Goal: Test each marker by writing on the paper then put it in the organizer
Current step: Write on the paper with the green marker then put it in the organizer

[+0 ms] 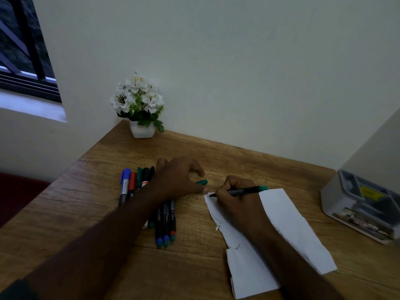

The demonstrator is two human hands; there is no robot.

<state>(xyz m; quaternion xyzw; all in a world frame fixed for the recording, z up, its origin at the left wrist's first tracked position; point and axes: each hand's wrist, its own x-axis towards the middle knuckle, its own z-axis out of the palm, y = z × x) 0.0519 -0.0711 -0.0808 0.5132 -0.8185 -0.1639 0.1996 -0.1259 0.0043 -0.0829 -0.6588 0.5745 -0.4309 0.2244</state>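
Head view: right hand (236,198) curled round a black marker with a green end (249,190), tip down on the near-left corner of the paper (287,217), barrel slanting away to the right, a writing grip suited to testing the ink. Left hand (179,178) arched beside that corner, thumb tip (203,190) pressing down at or just off the sheet's edge, probably to steady the sheet against the stroke; fingers loosely bent, clasping nothing. Green cap (202,181) lying on the desk (108,213) under that arch, kept near for recapping. Untested markers (147,198) bunched left of the paper, partly hidden under the left forearm, within easy reach. Grey organizer (359,202) well apart at the right edge, compartments facing up, seemingly no marker inside yet. Potted white flowers (140,105) in the far corner, clear of the work
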